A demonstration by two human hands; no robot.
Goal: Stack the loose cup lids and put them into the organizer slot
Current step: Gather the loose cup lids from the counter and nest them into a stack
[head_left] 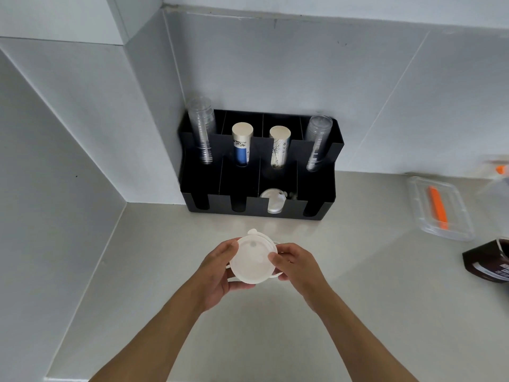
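A stack of white cup lids (252,260) is held above the counter between both hands. My left hand (217,274) cups its left and lower edge; my right hand (296,267) pinches its right edge. The lids sit slightly askew, with a tab sticking out at the top. Beyond them a black organizer (256,212) stands against the wall. Its third front slot holds a few white lids (274,202); the other front slots look empty.
The organizer's back slots hold clear cup stacks (202,130) (316,142) and two paper cup stacks (241,144) (279,147). A clear plastic box (440,206) with an orange item lies right, near a dark brown packet (487,263). A tiled wall corner closes the left.
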